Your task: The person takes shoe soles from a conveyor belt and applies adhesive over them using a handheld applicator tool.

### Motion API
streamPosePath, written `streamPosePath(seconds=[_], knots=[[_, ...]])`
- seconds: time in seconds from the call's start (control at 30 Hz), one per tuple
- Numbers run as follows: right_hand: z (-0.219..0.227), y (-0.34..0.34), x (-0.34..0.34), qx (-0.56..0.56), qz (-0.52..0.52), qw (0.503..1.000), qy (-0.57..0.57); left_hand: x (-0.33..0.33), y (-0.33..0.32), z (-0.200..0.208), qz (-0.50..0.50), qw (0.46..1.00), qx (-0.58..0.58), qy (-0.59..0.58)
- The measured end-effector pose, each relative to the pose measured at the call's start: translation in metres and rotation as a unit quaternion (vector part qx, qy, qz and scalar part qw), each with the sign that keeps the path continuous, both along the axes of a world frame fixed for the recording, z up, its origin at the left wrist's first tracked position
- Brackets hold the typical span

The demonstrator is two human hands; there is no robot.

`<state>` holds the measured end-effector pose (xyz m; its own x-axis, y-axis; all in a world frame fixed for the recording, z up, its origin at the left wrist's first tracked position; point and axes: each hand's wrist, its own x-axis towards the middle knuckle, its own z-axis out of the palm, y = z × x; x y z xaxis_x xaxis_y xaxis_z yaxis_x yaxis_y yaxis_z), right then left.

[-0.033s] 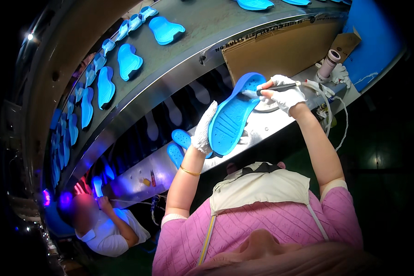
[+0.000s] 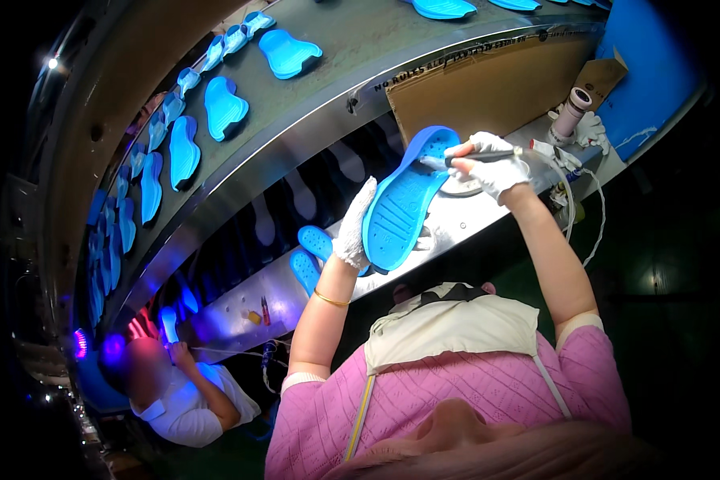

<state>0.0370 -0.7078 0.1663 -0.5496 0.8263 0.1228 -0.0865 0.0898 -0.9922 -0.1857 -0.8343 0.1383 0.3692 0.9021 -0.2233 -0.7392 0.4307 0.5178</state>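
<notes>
A blue shoe sole (image 2: pixel 398 210) with a raised rim, grooves and small holes is held tilted above the bench. My left hand (image 2: pixel 352 228), in a white knit glove, grips its left edge. In my right hand (image 2: pixel 496 166), gloved in white with bare fingertips showing, is a black-handled brush (image 2: pixel 482 157) joined to a pale hose. Its light tip reaches inside the sole's far end; whether it touches the surface I cannot tell. Beside my left wrist, more blue soles (image 2: pixel 305 268) lie on the bench, partly hidden by my arm.
Beyond the metal bench (image 2: pixel 244 296), a curved conveyor (image 2: pixel 328 88) carries several blue soles. A cardboard sheet (image 2: pixel 488 84) stands along its side. At the right are a pink bottle (image 2: pixel 571 116) and white gloves (image 2: pixel 592 132). Another person (image 2: pixel 192 400) works at lower left.
My right hand and the brush have shifted very slightly, and the hose behind them hangs a little differently. The sole and my left hand stay in place.
</notes>
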Motion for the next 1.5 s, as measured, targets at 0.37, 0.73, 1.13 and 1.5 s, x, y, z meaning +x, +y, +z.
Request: streamPosePath(seconds=[0.37, 0.73, 1.13, 1.5], knots=[[0.0, -0.044, -0.002, 0.157, 0.115, 0.981, -0.026, -0.009, 0.003, -0.013, 0.148, 0.988, -0.004, 0.053], [0.011, -0.016, -0.004, 0.181, 0.029, 0.983, 0.025, -0.003, -0.007, -0.003, 0.141, 0.985, 0.057, 0.083], [0.037, -0.034, -0.04, 0.154, -0.102, 0.97, 0.155, 0.022, 0.01, 0.009, 0.164, 0.983, 0.069, 0.041], [0.051, -0.044, -0.004, 0.162, -0.133, 0.942, 0.264, -0.026, 0.139, 0.133, 0.089, 0.665, 0.421, 0.611]])
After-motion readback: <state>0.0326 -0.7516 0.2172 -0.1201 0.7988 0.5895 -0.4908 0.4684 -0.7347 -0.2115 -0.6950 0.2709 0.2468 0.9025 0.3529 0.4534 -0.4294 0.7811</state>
